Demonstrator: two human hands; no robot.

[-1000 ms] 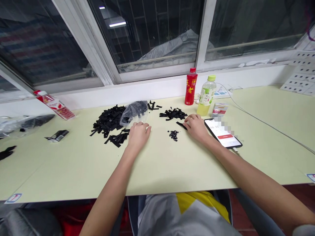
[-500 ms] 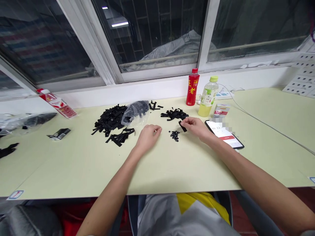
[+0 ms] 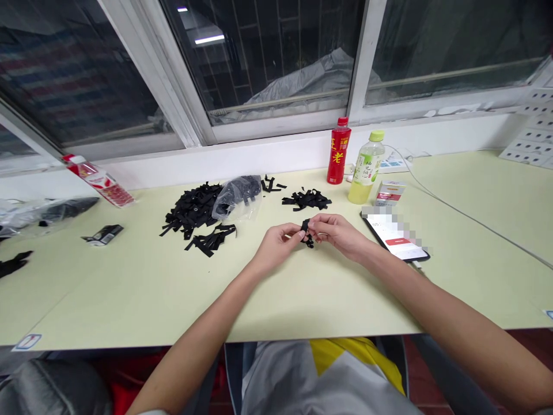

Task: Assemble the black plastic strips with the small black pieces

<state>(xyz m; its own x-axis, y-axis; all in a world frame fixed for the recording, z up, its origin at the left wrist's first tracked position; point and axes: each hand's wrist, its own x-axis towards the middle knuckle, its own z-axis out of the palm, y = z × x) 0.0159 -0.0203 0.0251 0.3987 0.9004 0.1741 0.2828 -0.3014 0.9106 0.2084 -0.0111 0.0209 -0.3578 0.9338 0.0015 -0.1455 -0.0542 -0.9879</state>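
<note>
A short black fabric strip (image 3: 305, 225) is pinched between both my hands above the table. My left hand (image 3: 280, 244) grips its left side with thumb and forefinger. On the other side, the fingertips of my right hand (image 3: 333, 231) close on the strip. Small black round pieces (image 3: 309, 242) lie on the table just below, partly hidden by my fingers. Behind my hands is a small pile of black strips (image 3: 306, 199). A larger heap of black strips (image 3: 192, 210) lies to the left, with a smaller bunch (image 3: 211, 240) in front of it.
A clear plastic bag (image 3: 238, 199) with black contents leans on the heap. At the back stand a red bottle (image 3: 339, 153) and a yellow-green bottle (image 3: 366, 170), beside a small box (image 3: 389, 193). A phone (image 3: 400, 241) lies right of my hands. Far left are another bottle (image 3: 101, 183) and a black packet (image 3: 103, 235).
My right hand has carried the black strip left, over the small round pieces. My left hand has moved right and taken hold of the strip too.
</note>
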